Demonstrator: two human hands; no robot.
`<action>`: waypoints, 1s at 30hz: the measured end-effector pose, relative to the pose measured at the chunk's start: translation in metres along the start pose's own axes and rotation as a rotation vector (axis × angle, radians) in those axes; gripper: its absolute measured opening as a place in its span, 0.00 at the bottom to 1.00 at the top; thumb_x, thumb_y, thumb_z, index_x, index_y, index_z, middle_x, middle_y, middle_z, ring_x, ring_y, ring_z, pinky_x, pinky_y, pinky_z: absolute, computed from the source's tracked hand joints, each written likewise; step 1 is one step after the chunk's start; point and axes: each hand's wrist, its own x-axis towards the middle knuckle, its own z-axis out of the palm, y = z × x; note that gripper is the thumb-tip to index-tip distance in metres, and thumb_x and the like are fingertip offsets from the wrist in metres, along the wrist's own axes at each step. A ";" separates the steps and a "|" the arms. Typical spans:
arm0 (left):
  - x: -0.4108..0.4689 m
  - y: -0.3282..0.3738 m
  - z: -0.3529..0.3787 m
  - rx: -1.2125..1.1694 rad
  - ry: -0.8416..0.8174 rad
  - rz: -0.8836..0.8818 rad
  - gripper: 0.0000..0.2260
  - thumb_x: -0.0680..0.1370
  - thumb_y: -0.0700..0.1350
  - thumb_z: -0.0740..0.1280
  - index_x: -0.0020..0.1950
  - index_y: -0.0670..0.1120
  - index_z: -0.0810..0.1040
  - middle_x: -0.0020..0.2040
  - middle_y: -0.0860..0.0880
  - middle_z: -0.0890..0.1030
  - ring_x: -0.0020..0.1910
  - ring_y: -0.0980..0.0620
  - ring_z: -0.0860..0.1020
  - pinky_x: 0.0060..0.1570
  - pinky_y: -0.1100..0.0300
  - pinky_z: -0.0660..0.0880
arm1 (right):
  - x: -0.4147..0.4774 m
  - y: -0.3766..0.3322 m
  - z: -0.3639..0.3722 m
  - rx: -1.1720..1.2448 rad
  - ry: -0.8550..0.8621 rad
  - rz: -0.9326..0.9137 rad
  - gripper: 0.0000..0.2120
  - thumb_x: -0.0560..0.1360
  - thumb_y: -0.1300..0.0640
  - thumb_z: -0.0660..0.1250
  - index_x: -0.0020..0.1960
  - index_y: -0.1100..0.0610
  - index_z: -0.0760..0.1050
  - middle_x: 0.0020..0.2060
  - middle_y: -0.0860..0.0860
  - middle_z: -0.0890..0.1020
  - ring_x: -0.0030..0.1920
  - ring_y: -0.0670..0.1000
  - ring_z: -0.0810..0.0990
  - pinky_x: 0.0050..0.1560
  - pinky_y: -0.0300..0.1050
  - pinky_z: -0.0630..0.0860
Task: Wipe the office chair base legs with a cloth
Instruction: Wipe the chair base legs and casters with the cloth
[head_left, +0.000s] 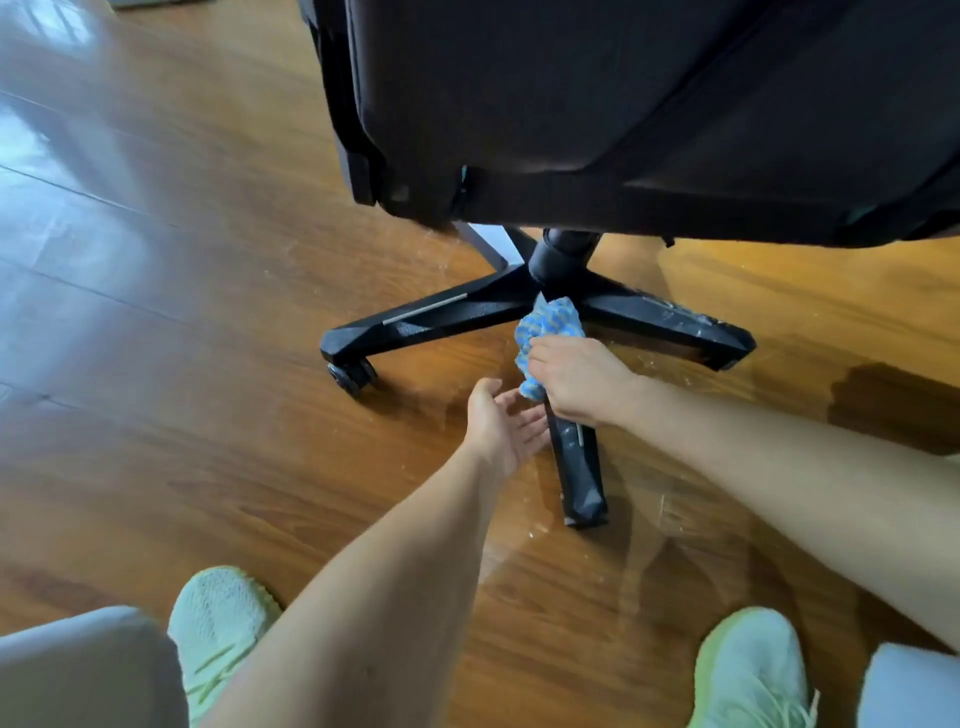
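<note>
Brown plank floor (156, 322), glossy, beneath black chair base (447, 312).

The right grip (576, 382) clutches a blue-and-white cloth (550, 322), bunched against the black chair base where the near leg (579, 467) leaves the hub toward 6 o'clock. The left grip (501, 423) lies palm up with fingers relaxed, at 9 o'clock of that leg, its fingertips close beside it. A second leg (421, 322) reaches toward 8 o'clock and ends over a caster (353, 376). A third leg (670, 325), flecked with pale specks, reaches toward 4 o'clock. The dark seat (623, 104) overhangs at 12 o'clock. Pale green shoes (218, 623) stand on the wooden floor (156, 260) at 6 o'clock.
</note>
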 end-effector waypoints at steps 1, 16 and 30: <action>0.000 -0.002 -0.002 0.023 0.003 -0.015 0.24 0.81 0.58 0.56 0.68 0.43 0.76 0.61 0.38 0.82 0.60 0.39 0.81 0.61 0.45 0.78 | -0.016 -0.002 0.007 0.038 -0.005 -0.051 0.17 0.75 0.56 0.58 0.58 0.56 0.80 0.58 0.50 0.81 0.65 0.53 0.74 0.64 0.47 0.73; -0.012 -0.017 -0.013 0.214 -0.081 -0.128 0.46 0.78 0.76 0.49 0.82 0.42 0.63 0.78 0.39 0.71 0.75 0.38 0.71 0.72 0.43 0.68 | -0.099 -0.029 0.049 0.373 0.139 -0.051 0.31 0.72 0.69 0.60 0.75 0.60 0.71 0.76 0.54 0.70 0.78 0.53 0.64 0.77 0.49 0.63; -0.017 -0.023 -0.002 0.236 0.030 -0.113 0.45 0.79 0.75 0.51 0.80 0.39 0.66 0.76 0.38 0.73 0.75 0.39 0.72 0.73 0.43 0.68 | -0.111 -0.041 0.059 0.421 0.202 0.062 0.40 0.68 0.76 0.59 0.80 0.59 0.63 0.80 0.51 0.62 0.81 0.50 0.56 0.75 0.48 0.67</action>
